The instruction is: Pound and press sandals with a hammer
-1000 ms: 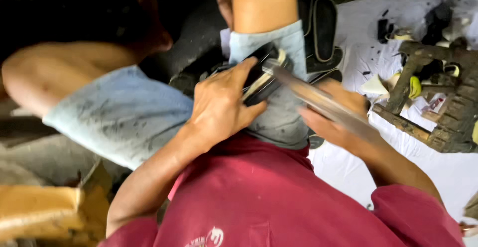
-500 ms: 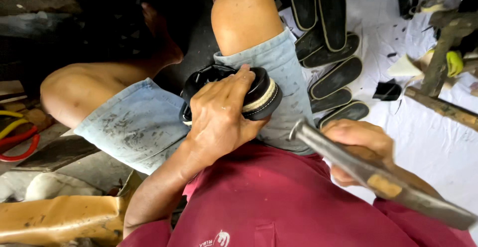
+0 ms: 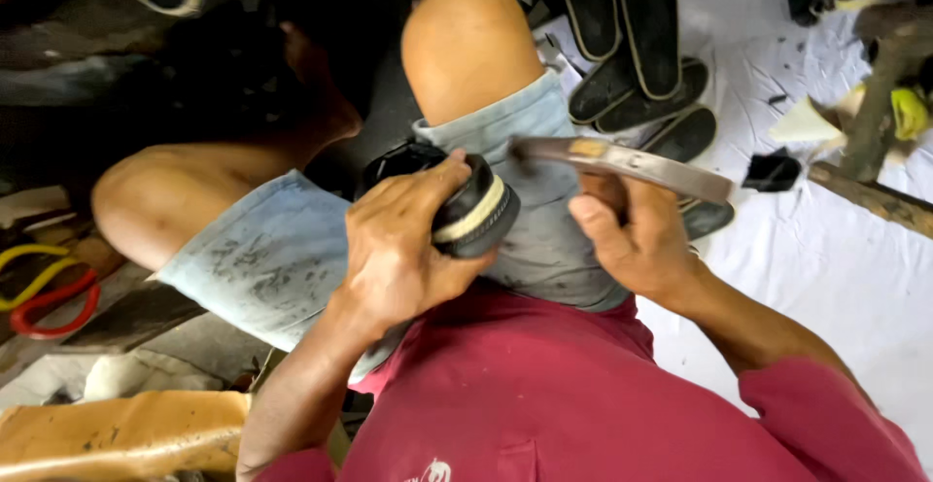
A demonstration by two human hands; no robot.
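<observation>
At the far left, red and yellow loops lie on the floor beside a tan slab near the lower left corner. Next comes the person's lap in pale denim shorts, where the left hand clamps a dark shoe against the right thigh, fingers wrapped over it and pressed tight, thumb towards the pale band along its sole. Just right of the shoe, the right hand has its fingers curled shut around a hammer, whose head sits just above the shoe, seemingly not quite touching. Judging by this, the sole is already on and is being beaten down; how much of the edge remains cannot be told. Further right, loose black soles are stacked on the white sheet, apparently waiting.
</observation>
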